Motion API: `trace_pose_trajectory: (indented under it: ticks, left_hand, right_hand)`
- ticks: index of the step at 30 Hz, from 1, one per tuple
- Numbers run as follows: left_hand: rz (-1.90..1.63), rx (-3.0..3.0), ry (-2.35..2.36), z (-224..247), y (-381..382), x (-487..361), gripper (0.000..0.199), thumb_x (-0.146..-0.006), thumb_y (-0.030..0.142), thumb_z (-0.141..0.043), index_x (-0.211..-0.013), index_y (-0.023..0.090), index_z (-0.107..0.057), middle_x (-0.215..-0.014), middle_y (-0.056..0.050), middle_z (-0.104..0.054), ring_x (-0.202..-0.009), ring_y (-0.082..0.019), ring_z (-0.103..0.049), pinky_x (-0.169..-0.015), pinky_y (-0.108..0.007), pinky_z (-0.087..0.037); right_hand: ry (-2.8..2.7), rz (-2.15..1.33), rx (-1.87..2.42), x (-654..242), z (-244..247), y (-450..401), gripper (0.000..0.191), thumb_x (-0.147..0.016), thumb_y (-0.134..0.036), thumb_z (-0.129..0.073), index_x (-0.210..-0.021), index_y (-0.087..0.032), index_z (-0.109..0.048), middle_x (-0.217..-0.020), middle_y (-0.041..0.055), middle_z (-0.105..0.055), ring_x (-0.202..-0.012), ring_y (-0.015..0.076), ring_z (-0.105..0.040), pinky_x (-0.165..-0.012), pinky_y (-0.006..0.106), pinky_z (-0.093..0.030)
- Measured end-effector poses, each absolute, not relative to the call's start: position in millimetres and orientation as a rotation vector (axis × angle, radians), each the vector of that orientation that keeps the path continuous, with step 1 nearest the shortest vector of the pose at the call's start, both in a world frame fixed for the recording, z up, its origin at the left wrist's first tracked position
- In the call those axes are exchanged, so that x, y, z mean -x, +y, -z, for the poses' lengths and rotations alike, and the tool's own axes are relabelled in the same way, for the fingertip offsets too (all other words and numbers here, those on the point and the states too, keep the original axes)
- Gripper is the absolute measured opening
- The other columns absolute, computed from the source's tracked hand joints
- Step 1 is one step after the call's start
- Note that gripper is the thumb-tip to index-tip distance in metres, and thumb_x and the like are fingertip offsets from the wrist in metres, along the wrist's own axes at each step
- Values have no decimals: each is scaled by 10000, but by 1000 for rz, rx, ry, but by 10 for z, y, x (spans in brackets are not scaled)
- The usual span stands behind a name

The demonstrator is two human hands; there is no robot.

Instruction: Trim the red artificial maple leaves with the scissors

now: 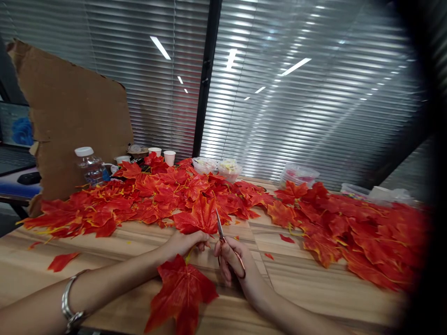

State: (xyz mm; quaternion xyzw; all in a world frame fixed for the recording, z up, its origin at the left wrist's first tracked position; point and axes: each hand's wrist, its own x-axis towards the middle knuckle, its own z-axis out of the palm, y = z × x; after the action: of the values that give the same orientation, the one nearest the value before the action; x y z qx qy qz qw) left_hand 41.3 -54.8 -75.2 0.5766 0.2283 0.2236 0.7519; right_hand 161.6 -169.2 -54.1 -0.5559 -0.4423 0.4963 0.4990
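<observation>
Maple leaf (199, 216), red-orange and artificial, stands upright just past the near edge of the tabletop (307, 284), pinched at its base by the left hand (185, 243), whose fingers are curled together around the yellow stem so the blade faces the person and the stem end is exposed. The right hand (232, 263) is closed through the loops of a pair of small scissors (223, 239), blades pointing up and touching the leaf's lower edge beside the left fingertips; whether the blades are parted I cannot tell. A silver bracelet (70, 302) sits on the left wrist. Another leaf (181, 293) lies flat below the forearms, near at hand. Beyond, a wide heap of leaves (146, 195) covers the left and a second heap (352, 228) the right, leaving bare wood between for working. Behind stand a water bottle (89, 165), paper cups (169, 157), plastic containers (228, 168) and cardboard (73, 116) leaning against the blinds.
</observation>
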Motion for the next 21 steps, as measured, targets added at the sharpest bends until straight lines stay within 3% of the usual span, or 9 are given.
trace_pose_trajectory:
  ticks: [21]
  left_hand:
    - [-470,-1250,482,746,-565,-414,211,-606,333,-550,-495,159,-504,-473,10,-485,-503,-110,-429,-556,-252,-354]
  right_hand:
    - [-1058,-1211,1368,-1650,574,-1680,421,-788,-571,-478,-733,-154,-460,-364,-82,-397,-285,51,-329,-330,166,-253]
